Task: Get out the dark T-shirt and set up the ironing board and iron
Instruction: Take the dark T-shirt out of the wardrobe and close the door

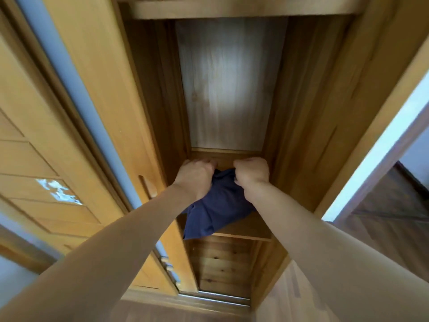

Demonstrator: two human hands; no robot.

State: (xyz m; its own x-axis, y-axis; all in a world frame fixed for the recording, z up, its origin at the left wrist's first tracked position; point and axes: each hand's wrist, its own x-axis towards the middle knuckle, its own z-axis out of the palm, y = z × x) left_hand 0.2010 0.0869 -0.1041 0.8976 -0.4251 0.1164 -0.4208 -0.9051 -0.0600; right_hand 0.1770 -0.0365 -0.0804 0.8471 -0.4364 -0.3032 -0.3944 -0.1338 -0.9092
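A dark blue T-shirt (216, 208) lies bunched on a wooden shelf (246, 231) inside an open wardrobe, one corner hanging over the shelf's front edge. My left hand (195, 175) grips the cloth's upper left part with closed fingers. My right hand (251, 171) is closed on its upper right part. Both arms reach forward into the compartment. No ironing board or iron is in view.
The wardrobe's pale back panel (229, 84) rises above the shelf between brown side walls. An open wooden door (99, 112) with a slot handle stands at the left. A lower compartment (220, 268) with slatted wood sits below. A doorway frame (380, 145) is at the right.
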